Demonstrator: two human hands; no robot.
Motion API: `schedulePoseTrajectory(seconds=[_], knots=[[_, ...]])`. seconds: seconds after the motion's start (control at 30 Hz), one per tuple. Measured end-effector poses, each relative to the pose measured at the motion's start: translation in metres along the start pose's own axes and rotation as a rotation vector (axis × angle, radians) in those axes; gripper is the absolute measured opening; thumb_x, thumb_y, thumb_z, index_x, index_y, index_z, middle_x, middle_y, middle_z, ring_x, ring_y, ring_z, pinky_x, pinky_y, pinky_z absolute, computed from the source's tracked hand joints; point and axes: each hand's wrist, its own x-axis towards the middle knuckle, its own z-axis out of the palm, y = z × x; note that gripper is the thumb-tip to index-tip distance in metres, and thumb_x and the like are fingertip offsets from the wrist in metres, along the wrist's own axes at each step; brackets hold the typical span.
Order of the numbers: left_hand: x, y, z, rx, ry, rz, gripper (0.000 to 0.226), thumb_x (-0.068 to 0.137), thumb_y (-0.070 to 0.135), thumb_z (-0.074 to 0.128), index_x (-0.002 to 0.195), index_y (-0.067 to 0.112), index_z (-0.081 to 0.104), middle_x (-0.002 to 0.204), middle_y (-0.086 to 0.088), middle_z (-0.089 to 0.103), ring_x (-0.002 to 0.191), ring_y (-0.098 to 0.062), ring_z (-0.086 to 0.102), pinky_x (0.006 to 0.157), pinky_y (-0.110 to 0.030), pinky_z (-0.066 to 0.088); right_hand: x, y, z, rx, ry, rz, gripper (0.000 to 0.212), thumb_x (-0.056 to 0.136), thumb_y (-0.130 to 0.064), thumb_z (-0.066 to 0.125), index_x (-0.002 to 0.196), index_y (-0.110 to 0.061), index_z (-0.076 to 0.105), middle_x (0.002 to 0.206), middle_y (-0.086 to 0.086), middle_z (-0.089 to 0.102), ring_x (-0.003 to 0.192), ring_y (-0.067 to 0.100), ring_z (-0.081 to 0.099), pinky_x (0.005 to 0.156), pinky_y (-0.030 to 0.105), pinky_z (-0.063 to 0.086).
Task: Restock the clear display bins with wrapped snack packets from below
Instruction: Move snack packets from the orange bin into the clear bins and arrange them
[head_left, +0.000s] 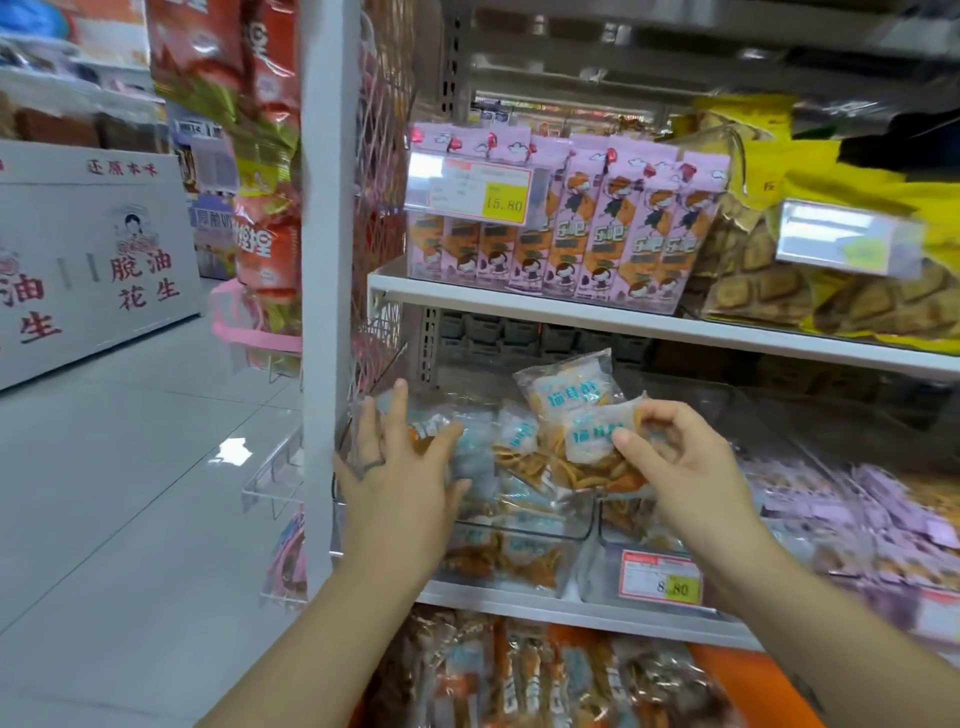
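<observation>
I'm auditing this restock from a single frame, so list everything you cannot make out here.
All in the head view:
- Price on the right shelf label: blurred.
- How many snack packets the right hand pinches: they overlap.
- What lies under the left hand in the clear bin: covered by the hand.
- Lower-shelf packets: blurred, and cut off by the bottom edge.

A white shelf (519, 605) carries clear bins (584, 525) of packets (514, 447).

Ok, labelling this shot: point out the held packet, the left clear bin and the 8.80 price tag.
held packet (591, 439), head view, its white-and-blue label.
left clear bin (584, 530), head view, front rim's right corner.
8.80 price tag (661, 577), head view, the tag's middle.
</observation>
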Motion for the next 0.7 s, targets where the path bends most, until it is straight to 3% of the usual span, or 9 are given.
schedulePoseTrajectory(seconds=[0.07, 0.1, 0.17, 0.27, 0.37, 0.53, 0.63, 0.7], knots=[[-0.004, 0.007, -0.007, -0.226, 0.160, 0.108, 0.046, 0.092, 0.054, 0.045, 0.130, 0.032, 0.055, 0.154, -0.007, 0.027, 0.144, -0.029, 0.016, 0.112, -0.058, 0.026, -0.003, 0.003, 0.000, 0.040, -0.020, 0.046, 0.012, 0.089, -0.014, 0.063, 0.095, -0.024, 0.060, 0.100, -0.006, 0.067, 0.088, 0.001, 0.067, 0.071, 0.022, 0.055], [-0.006, 0.013, -0.013, -0.436, 0.122, 0.102, 0.053, 0.090, 0.061, 0.038, 0.132, 0.032, 0.053, 0.150, 0.002, 0.035, 0.142, -0.017, 0.024, 0.114, -0.047, 0.028, -0.004, 0.006, 0.002, 0.061, -0.042, 0.074, 0.012, 0.088, -0.015, 0.064, 0.094, -0.025, 0.062, 0.105, -0.003, 0.067, 0.097, 0.009, 0.066, 0.080, 0.032, 0.056], [-0.011, 0.021, -0.021, -0.883, -0.111, -0.025, 0.065, 0.080, 0.072, 0.038, 0.136, 0.038, 0.044, 0.140, 0.016, 0.045, 0.130, 0.000, 0.040, 0.111, -0.033, 0.034, -0.010, 0.008, 0.010, 0.126, -0.098, 0.125, 0.011, 0.086, -0.017, 0.066, 0.090, -0.027, 0.065, 0.107, -0.001, 0.067, 0.103, 0.019, 0.064, 0.092, 0.045, 0.051], [-0.014, 0.023, -0.017, -1.319, -0.300, -0.231, 0.063, 0.069, 0.069, 0.052, 0.125, 0.038, 0.051, 0.122, 0.012, 0.062, 0.108, -0.008, 0.062, 0.095, -0.037, 0.049, -0.018, 0.007, 0.022, 0.103, -0.152, 0.125, 0.010, 0.084, -0.019, 0.068, 0.091, -0.026, 0.063, 0.103, -0.002, 0.067, 0.097, 0.016, 0.066, 0.090, 0.039, 0.052], [-0.012, 0.018, -0.011, -1.441, -0.299, -0.308, 0.057, 0.073, 0.056, 0.058, 0.120, 0.024, 0.054, 0.110, -0.003, 0.069, 0.097, -0.020, 0.069, 0.083, -0.043, 0.055, -0.022, 0.001, 0.027, 0.002, -0.153, 0.094, 0.009, 0.086, -0.023, 0.066, 0.092, -0.026, 0.059, 0.099, -0.005, 0.067, 0.087, 0.012, 0.068, 0.084, 0.032, 0.053], [-0.011, 0.012, -0.009, -1.298, -0.263, -0.287, 0.035, 0.087, 0.056, 0.053, 0.117, 0.037, 0.055, 0.114, 0.004, 0.067, 0.102, -0.018, 0.066, 0.090, -0.050, 0.052, -0.026, -0.006, 0.033, -0.064, -0.086, 0.008, 0.011, 0.089, -0.029, 0.061, 0.096, -0.032, 0.053, 0.086, 0.002, 0.068, 0.080, 0.023, 0.068, 0.079, 0.046, 0.055], [-0.015, 0.019, -0.015, -1.335, -0.314, -0.325, 0.022, 0.096, 0.043, 0.045, 0.109, 0.030, 0.058, 0.106, 0.001, 0.070, 0.092, -0.015, 0.069, 0.081, -0.043, 0.056, -0.026, -0.010, 0.040, 0.016, -0.041, -0.051, 0.020, 0.091, -0.023, 0.057, 0.100, -0.036, 0.046, 0.093, -0.005, 0.063, 0.079, 0.006, 0.066, 0.076, 0.030, 0.055], [-0.019, 0.025, -0.019, -1.420, -0.391, -0.333, 0.036, 0.092, 0.055, 0.045, 0.110, 0.028, 0.059, 0.106, 0.000, 0.070, 0.095, -0.017, 0.068, 0.080, -0.044, 0.056, -0.029, -0.010, 0.046, -0.003, -0.032, -0.117, 0.029, 0.093, -0.022, 0.054, 0.106, -0.043, 0.039, 0.092, -0.009, 0.061, 0.079, 0.003, 0.064, 0.073, 0.022, 0.053]])
